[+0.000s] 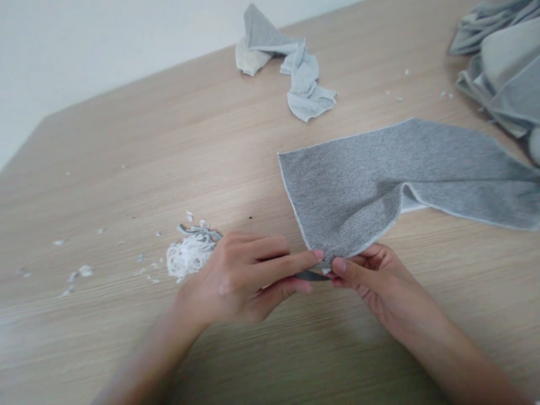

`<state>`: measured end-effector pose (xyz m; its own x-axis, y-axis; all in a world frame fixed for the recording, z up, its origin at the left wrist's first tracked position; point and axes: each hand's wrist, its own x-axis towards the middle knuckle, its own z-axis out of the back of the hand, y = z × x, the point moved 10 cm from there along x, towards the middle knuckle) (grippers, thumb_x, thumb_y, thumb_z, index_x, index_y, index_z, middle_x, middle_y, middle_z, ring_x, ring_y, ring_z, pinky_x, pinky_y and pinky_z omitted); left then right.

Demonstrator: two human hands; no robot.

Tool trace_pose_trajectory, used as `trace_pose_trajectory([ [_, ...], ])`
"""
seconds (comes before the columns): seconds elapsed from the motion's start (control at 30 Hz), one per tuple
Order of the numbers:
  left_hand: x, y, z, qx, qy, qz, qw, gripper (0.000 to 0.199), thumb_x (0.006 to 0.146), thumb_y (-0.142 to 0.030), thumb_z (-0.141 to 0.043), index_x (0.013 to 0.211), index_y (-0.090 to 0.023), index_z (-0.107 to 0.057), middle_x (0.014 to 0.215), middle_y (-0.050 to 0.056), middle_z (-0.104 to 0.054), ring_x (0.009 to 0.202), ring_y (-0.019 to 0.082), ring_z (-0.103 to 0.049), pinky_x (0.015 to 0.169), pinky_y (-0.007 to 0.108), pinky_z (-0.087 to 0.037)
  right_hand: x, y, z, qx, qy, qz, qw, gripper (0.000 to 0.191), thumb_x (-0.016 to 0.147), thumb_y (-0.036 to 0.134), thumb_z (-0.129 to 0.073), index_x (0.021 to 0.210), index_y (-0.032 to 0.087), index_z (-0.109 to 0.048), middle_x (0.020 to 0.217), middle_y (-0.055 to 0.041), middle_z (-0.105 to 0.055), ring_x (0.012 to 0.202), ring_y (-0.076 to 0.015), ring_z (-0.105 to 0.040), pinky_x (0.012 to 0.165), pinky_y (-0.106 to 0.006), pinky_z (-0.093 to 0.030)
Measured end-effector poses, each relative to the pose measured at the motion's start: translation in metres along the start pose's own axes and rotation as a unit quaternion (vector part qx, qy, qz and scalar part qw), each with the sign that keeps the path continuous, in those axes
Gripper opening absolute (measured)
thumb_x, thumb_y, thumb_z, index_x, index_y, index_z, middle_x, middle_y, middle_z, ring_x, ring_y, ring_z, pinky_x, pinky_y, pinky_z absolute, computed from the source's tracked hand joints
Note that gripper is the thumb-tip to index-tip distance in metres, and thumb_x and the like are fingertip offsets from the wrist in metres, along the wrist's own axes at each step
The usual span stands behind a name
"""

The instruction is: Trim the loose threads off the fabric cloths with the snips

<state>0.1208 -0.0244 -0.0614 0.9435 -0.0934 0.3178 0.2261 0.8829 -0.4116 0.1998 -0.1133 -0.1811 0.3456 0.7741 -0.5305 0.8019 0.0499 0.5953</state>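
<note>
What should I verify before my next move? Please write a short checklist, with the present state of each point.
1. Right hand has a grip on the cloth: ok, it pinches the near edge close to the corner.
2. Left hand is at the same corner: ok, its index fingertip is there.
3. Dark thing is clear of the right fingers: not ok, its tip seems to reach them.
4. Left hand's hold on the dark thing is firm: cannot tell, the hand covers part of it.
5. Cloth lies flat: not ok, its near edge rises in a fold.
6. White threads are apart from the cloth: ok.
</note>
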Motion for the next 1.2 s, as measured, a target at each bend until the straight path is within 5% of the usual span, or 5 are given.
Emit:
trace_pose_trajectory([
  [1.2,0.002,-0.016,0.009,0.123,-0.084,-0.035,0.988,0.027,0.092,-0.026,-0.07,0.117,-0.017,-0.07,0.072,-0.002,-0.068,0.052,0.008,-0.055,0.046,0.024,-0.036,-0.004,-0.008,-0.009,0.065,0.084,-0.05,0.993,0.007,0.076,0.024,-0.083,0.079,0.019,-0.081,0.08,-0.0018,-0.08,0.073,-0.0106,-0.077,0.069,-0.01,-0.06],
])
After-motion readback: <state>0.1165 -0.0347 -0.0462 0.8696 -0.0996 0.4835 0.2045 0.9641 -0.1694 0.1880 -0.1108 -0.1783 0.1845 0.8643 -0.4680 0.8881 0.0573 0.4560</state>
